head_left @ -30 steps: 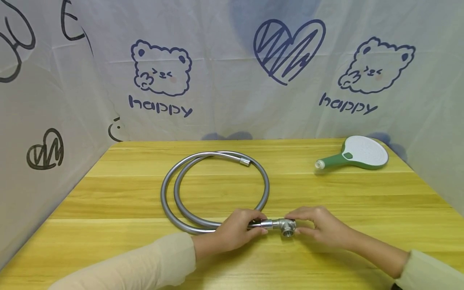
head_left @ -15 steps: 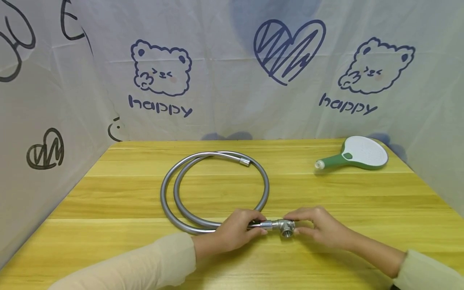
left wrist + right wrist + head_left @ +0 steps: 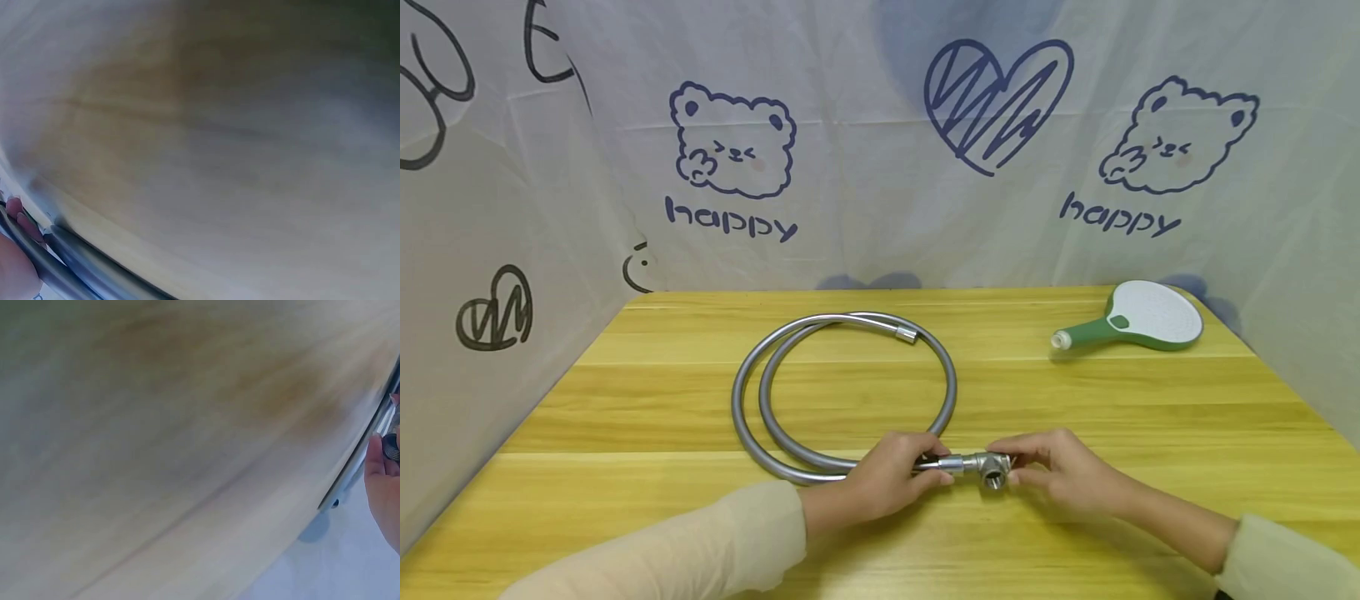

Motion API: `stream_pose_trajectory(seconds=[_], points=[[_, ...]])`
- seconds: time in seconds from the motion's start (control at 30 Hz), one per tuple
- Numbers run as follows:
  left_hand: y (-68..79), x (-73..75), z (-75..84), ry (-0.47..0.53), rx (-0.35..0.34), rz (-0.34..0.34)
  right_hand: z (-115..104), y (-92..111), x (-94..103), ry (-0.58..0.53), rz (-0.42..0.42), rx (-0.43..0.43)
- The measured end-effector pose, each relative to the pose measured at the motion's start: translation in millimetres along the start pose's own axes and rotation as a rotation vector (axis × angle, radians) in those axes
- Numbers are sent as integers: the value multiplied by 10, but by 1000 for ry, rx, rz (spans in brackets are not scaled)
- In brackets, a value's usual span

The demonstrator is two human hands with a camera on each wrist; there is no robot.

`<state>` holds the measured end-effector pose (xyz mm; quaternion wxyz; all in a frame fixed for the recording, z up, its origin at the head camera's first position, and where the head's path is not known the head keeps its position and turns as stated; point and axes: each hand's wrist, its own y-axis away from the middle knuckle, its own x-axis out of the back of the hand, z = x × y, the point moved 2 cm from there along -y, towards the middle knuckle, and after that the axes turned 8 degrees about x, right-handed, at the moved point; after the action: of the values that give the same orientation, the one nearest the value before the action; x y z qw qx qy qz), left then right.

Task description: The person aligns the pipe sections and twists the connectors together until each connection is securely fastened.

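Observation:
A grey metallic shower hose (image 3: 763, 400) lies coiled on the wooden table, its free end with a chrome nut at the back of the coil. Near the front, my left hand (image 3: 891, 479) grips the hose just behind its other end nut (image 3: 951, 465). A silver tee fitting (image 3: 993, 468) sits at that nut, one round opening facing the front. Fingers and thumb of my right hand (image 3: 1067, 471) pinch the tee's right end. In the left wrist view the hose (image 3: 103, 272) runs past my fingertips. The right wrist view catches part of my right hand (image 3: 382, 487) at a dark ribbed end.
A green and white shower head (image 3: 1153, 315) rests at the back right of the table (image 3: 625, 517), handle pointing left. White cloth (image 3: 865, 250) with drawn bears and hearts hangs behind the table and along both sides.
The tee has shifted very slightly left and turned a little, with my right fingers moving at its end. My left hand, the coil and the shower head stay where they were.

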<state>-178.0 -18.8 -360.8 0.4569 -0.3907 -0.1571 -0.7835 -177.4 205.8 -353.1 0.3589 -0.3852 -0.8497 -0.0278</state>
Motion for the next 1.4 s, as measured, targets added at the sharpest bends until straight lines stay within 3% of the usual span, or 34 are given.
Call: stream_pose_trajectory(seconds=[0.37,0.6,0.77,1.13,1.4], points=[[-6,-8,0,-7,-9,23,3,-14,16,-92,-22,-6],[-9,-8,3,1,6,26,16,-9,3,-151,24,25],[-14,-14,-4,1,15,25,21,-6,-15,-225,50,1],[-4,-11,16,10,14,23,0,-16,-31,-156,95,-82],[0,-2,33,6,33,18,-7,-7,-30,-156,124,-59]])
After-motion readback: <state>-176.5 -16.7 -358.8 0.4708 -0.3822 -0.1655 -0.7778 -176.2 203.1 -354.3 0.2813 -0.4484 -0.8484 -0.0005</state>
